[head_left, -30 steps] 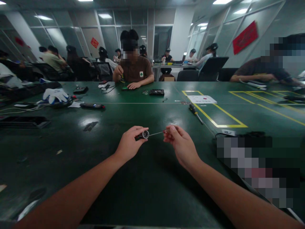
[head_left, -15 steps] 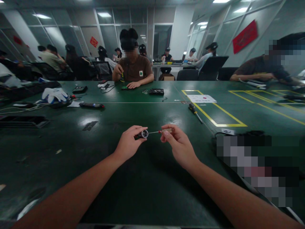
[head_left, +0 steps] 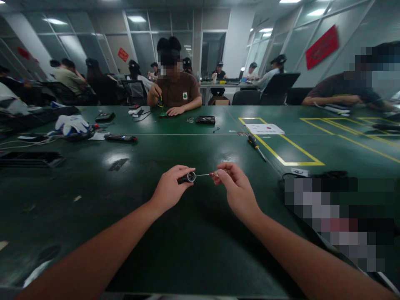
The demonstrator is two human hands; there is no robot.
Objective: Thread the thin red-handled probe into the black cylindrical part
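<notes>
A small dark cylinder with a silver-rimmed round end (head_left: 191, 177) is in front of you, above a green tabletop (head_left: 187, 250). Your left hand (head_left: 170, 188) is partly curled, gripping it between thumb and fingers, its round end angled towards you. Your right hand (head_left: 236, 187) pinches a slim screwdriver (head_left: 213, 174) with a red collar, fingers nearly closed. The screwdriver's long axis runs left to right, its shaft pointing left at the cylinder's right rim; whether the tip touches cannot be told. The cylinder lies left of your right hand. Beyond, right, are a black-and-yellow screwdriver (head_left: 256, 148) and a printed white sheet (head_left: 265, 129), its writing unreadable. No brand is legible.
</notes>
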